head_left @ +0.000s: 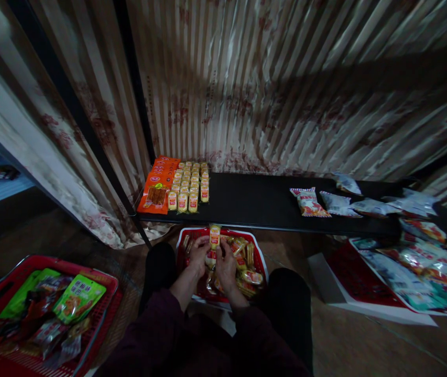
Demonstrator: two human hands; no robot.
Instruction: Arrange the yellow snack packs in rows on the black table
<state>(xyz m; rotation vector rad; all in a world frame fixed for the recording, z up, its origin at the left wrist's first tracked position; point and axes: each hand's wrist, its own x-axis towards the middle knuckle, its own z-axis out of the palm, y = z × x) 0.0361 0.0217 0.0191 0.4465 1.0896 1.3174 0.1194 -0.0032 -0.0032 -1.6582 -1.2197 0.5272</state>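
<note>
Over a red basket (263, 256) between my knees, both hands hold small yellow snack packs with red and white labels. The fingers of my left hand (198, 256) are closed at the left side of the packs. On their right side, my right hand (227, 266) grips them too. One snack pack (215, 235) stands upright above the fingertips, with another just below it. More wrapped snacks (251, 276) fill the basket. On the black shelf (247, 201), rows of similar yellow packs (184, 189) stand beside orange snack bags (159, 183).
Several white and red snack bags (309, 202) lie along the shelf's right part. A red basket (109, 298) with green and dark bags is at lower left. A box (335, 293) of bags sits at right. Black posts (132, 68) and a striped curtain (247, 104) border the shelf.
</note>
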